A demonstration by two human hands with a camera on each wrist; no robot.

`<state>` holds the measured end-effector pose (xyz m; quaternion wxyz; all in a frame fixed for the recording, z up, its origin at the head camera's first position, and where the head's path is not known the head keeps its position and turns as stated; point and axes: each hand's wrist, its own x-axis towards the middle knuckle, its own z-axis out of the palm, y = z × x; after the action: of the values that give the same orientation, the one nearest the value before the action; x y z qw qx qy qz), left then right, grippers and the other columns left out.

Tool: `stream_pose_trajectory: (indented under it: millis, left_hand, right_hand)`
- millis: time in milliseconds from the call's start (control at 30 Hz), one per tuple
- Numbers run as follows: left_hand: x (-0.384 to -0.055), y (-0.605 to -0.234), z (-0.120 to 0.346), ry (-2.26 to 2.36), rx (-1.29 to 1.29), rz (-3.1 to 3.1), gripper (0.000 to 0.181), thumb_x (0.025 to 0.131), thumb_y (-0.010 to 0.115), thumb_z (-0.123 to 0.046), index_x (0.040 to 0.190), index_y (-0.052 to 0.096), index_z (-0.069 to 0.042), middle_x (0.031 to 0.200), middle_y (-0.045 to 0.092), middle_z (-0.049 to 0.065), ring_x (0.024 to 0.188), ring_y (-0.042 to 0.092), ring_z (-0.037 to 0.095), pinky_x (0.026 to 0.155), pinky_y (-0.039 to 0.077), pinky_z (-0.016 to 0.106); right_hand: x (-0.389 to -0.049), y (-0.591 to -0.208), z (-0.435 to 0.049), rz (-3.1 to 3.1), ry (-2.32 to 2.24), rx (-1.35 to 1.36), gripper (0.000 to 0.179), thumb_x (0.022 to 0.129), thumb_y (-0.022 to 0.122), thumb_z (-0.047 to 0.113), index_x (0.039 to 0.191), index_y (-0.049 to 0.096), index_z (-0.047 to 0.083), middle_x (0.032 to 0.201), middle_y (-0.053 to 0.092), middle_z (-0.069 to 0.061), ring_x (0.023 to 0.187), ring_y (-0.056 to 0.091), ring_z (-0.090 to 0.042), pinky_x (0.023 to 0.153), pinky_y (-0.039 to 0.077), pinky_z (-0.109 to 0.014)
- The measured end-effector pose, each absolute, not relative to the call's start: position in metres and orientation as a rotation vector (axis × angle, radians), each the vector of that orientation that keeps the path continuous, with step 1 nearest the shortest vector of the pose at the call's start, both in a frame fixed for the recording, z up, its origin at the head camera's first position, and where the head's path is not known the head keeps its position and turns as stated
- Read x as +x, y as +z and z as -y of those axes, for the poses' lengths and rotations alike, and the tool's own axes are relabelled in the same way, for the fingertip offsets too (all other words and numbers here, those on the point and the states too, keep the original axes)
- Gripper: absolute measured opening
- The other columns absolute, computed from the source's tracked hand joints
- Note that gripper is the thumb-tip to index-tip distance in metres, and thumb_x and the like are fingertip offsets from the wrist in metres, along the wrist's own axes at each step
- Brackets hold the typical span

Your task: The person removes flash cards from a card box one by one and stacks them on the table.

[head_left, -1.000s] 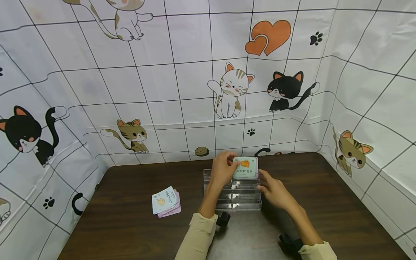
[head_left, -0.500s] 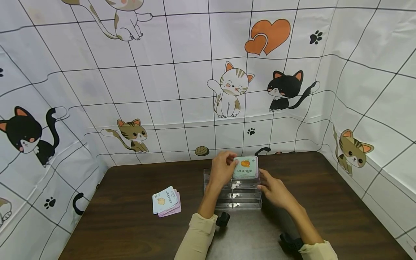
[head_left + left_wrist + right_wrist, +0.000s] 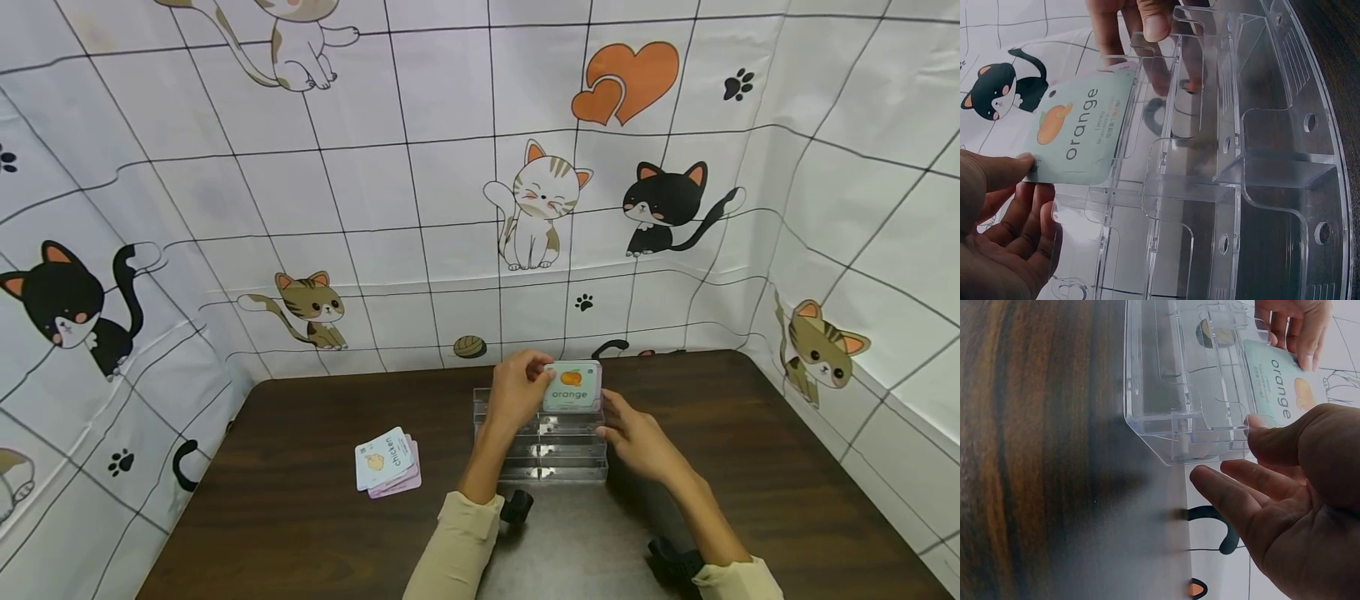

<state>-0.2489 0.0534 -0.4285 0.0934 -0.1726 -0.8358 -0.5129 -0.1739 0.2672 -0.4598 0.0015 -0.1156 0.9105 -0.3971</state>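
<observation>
In the head view, my left hand (image 3: 516,392) is at the back of a clear plastic tiered card rack (image 3: 572,451). Its thumb and fingers pinch the left edge of a pale green "orange" flash card (image 3: 572,388), which stands in the rack's rear right compartment. A pinkish edge shows behind that card in the left wrist view. My right hand (image 3: 641,437) is at the rack's right side, fingers loosely extended, with the thumb right at the rack's edge in the right wrist view (image 3: 1291,481). The rack's front compartments hold no cards.
A small loose pile of flash cards (image 3: 387,462), a white "chicken" card on top of pink-edged ones, lies left of the rack on the dark wooden table (image 3: 300,533). A white cat-print sheet (image 3: 420,250) hangs behind the table and along its sides.
The head view has shifted slightly. Both hands, the orange card and the rack keep nearly the same positions relative to one another.
</observation>
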Motion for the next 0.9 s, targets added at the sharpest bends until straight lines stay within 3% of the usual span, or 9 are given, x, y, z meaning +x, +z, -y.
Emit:
stream_pose_trajectory:
  millis: [900]
  left_hand:
    - [-0.2435,-0.4216,-0.0447,-1.688,-0.497,2.392,0.016,0.102,0.074,-0.012,0.117,0.077,-0.007,0.102,0.076,0.010,0.082,0.067,0.009,0.071,0.055,0.020]
  right_hand:
    - [-0.1734,-0.4580,-0.2660,-2.869,-1.215,-0.348,0.062,0.105,0.063,0.001,0.160,0.033,-0.008,0.152,0.050,-0.042,0.127,0.066,-0.054,0.095,0.061,-0.057]
